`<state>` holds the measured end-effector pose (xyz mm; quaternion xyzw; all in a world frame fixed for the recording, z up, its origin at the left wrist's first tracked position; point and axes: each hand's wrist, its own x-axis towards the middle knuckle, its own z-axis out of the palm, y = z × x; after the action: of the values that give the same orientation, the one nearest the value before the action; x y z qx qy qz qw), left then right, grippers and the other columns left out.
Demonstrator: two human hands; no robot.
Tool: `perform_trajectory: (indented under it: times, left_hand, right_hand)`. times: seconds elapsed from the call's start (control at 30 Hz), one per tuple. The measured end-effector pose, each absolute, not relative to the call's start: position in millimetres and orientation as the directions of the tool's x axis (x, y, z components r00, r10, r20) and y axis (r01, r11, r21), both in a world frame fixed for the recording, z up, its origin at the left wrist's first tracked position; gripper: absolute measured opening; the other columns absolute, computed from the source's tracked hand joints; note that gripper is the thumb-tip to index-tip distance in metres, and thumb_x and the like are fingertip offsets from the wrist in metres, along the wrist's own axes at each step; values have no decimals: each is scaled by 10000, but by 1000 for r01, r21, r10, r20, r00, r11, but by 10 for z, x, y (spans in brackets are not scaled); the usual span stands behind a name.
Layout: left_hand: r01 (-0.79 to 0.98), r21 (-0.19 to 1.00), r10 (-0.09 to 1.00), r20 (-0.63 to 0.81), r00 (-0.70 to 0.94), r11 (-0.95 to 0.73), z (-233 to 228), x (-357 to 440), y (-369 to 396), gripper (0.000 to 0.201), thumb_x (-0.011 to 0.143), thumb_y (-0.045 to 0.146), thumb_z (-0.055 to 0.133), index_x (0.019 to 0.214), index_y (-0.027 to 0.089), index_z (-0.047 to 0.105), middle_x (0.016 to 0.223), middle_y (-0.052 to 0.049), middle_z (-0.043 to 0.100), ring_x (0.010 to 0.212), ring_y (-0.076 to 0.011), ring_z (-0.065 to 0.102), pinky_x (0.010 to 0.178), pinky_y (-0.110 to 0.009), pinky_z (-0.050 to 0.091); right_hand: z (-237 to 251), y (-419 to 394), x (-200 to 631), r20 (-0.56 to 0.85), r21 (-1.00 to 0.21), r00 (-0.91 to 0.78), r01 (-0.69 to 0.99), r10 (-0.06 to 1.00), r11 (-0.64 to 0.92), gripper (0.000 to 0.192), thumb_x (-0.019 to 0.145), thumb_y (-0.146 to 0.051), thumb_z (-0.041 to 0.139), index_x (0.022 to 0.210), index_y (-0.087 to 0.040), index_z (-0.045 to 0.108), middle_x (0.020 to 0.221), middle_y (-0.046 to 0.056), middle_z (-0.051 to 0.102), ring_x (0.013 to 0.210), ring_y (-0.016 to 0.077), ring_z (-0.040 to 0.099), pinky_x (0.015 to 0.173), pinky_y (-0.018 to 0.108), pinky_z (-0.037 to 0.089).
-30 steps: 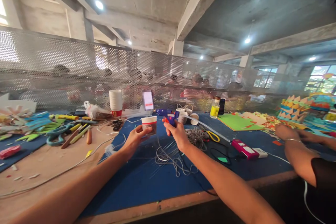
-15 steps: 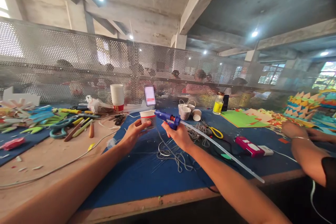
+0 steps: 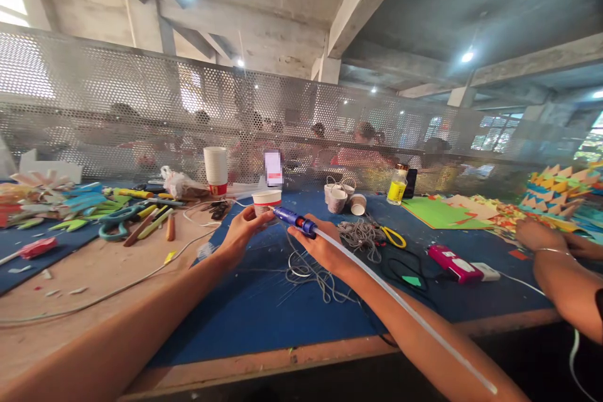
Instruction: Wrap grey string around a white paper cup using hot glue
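Observation:
My left hand [image 3: 244, 230] is closed around a white paper cup [image 3: 266, 197] with a red band, held above the blue mat [image 3: 235, 308]. In my right hand [image 3: 320, 247] is a blue glue gun [image 3: 296, 221], its nozzle pointing left at the cup's side. Whether the tip touches the cup I cannot tell. A long clear glue stick [image 3: 400, 303] sticks out of the gun's back and runs over my right forearm. The cup's lower part is hidden by my fingers.
Behind stand a stack of paper cups [image 3: 215, 169], a phone [image 3: 273, 168] and small cord-wrapped cups [image 3: 336, 198]. Blue scissors [image 3: 115, 222] and craft tools lie left. Cord [image 3: 362, 237], yellow-handled scissors [image 3: 394, 237] and a magenta device [image 3: 455, 264] lie right, near another person's arm [image 3: 560, 270].
The glue gun's nozzle has dropped from the cup's rim to its side, and the gun now tilts down to the right. My left hand keeps hold of the cup.

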<state>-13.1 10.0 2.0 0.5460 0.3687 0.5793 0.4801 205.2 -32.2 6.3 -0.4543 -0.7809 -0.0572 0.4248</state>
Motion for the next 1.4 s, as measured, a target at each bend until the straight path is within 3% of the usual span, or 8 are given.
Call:
perform_trajectory:
  times: [0.67, 1.4]
  left_hand:
    - [-144, 935, 942, 333, 45, -324, -20, -107, 130, 550, 679, 452, 878, 1108, 155, 702, 1116, -117, 785, 1019, -278, 735, 980, -418, 532]
    - [-13, 935, 935, 354, -15, -354, 22, -81, 81, 454, 687, 401, 838, 1058, 180, 700, 1051, -80, 788, 992, -274, 727, 916, -386, 546]
  right_hand:
    - [70, -324, 2042, 691, -205, -249, 832, 678, 515, 283, 968, -486, 655, 912, -209, 666, 771, 33, 757, 679, 164, 687, 575, 245, 320]
    - [51, -314, 2080, 674, -145, -306, 838, 673, 526, 247, 984, -480, 635, 951, -236, 658, 824, 27, 737, 762, 171, 675, 638, 239, 351]
